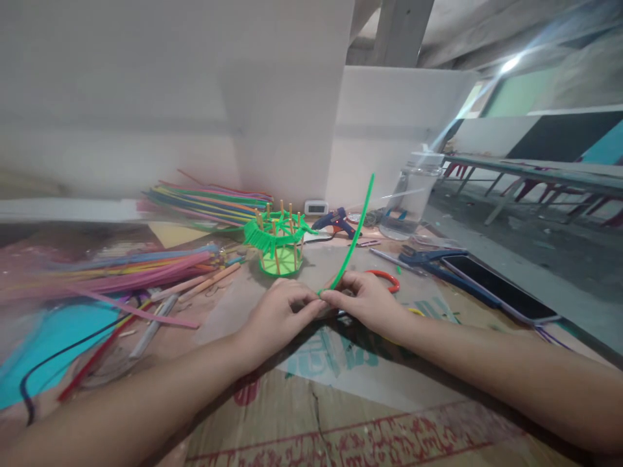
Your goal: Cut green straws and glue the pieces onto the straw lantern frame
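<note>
Between my fingertips, a bright green pipe cleaner (356, 241) curves upward and to the right. My left hand (287, 310) pinches its lower end, and my right hand (363, 299) pinches it just beside the left fingertips. Both hands are above a pale sheet (311, 360) with green printing. Beyond them stands a small round frame of wooden sticks with a green base and green pipe cleaners woven around it (278, 243). Red-orange scissors handles (389, 280) show behind my right hand.
Pipe cleaner bundles (209, 201) and sticks (210, 283) lie left. A glue gun (338, 222), small white display (316, 207) and clear bottle (409, 198) stand or lie at the back. Blue-handled pliers (423, 256) and a phone (499, 288) lie right.
</note>
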Tool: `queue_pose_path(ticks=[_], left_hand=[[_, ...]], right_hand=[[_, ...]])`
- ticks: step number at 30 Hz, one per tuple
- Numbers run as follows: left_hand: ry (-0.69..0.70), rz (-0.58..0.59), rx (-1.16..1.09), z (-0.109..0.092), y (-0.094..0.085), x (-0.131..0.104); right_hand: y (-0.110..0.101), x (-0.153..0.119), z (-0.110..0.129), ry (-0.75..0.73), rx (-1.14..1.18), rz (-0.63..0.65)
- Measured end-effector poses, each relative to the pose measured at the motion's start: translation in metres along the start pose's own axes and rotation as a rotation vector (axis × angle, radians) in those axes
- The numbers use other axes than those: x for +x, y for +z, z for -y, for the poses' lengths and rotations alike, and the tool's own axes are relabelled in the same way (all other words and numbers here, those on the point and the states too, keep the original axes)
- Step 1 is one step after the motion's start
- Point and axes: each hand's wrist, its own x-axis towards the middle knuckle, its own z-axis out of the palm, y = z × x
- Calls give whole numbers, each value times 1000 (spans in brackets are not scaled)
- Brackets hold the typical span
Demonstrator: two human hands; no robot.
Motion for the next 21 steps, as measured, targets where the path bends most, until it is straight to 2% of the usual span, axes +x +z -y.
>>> queue_pose_path(ticks=[6, 10, 13, 18, 21], left_hand=[[8, 11, -30, 0, 0, 0], [9, 8, -26, -1, -2, -1], [-19, -19, -30, -2, -4, -2], [-48, -41, -58, -5, -6, -2], [-42, -45, -63, -7, -6, -3]], right_hand=[[3, 0, -1, 23, -2, -7], [-5, -1, 3, -66, 76, 38], [-28, -2, 6, -143, -106, 118], [-78, -12, 6, -205, -514, 381], [-91, -18, 3, -237, -614, 478]])
